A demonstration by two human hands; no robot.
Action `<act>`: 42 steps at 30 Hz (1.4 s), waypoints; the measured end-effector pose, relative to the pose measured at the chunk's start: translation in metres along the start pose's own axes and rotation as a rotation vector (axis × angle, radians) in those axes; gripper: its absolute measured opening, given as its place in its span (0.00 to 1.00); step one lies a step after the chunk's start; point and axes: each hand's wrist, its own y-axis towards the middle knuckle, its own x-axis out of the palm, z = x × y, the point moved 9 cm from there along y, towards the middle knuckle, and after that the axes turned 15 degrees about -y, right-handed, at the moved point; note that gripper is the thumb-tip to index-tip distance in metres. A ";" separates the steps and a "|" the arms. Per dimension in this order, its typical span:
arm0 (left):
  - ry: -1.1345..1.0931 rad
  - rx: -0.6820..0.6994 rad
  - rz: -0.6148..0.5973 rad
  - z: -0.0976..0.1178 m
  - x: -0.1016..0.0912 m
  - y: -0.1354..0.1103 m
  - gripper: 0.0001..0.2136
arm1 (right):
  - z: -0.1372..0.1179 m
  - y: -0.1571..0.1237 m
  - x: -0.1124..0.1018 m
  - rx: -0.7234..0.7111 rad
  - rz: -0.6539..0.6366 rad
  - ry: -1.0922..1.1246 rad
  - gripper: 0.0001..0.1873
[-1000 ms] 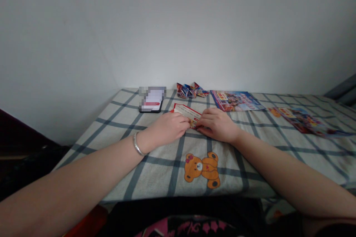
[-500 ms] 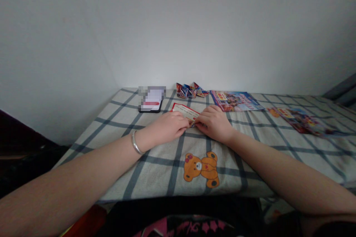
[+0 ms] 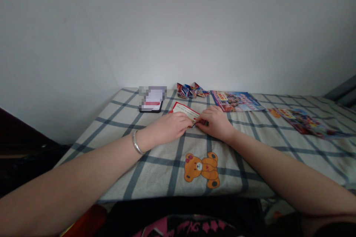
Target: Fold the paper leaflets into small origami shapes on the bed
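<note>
pass: tablecloth (image 3: 155,177) nearside of hands (image 3: 172,126) | ahead: folded papers (image 3: 191,91), wall (image 3: 178,26) | ahead-left: phone (image 3: 152,100) | ahead-right: leaflet (image 3: 239,101)

Setting read as a room in a home: a checked cloth (image 3: 155,177) with a cartoon teddy bear (image 3: 209,172) was spread beneath the left hand (image 3: 170,127) and right hand (image 3: 216,123); a phone (image 3: 152,103) lay beyond the left, and a plain pale wall (image 3: 178,29) stood farther past both.

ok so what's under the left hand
Part of a red-bordered printed paper lies under the left hand; its far edge and some text show beyond. The checked tablecloth shows around the hand. The paper's covered portion can't be seen.
</note>
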 end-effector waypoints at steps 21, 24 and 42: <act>0.131 0.048 -0.069 0.010 0.007 0.003 0.13 | -0.015 -0.010 -0.013 -0.322 0.069 -0.042 0.10; 0.141 0.051 -0.075 0.012 0.007 0.004 0.13 | -0.013 -0.009 -0.012 -0.321 0.036 -0.058 0.09; -0.053 0.068 -0.051 0.005 0.000 -0.003 0.14 | 0.004 -0.012 -0.017 -0.298 -0.054 -0.067 0.10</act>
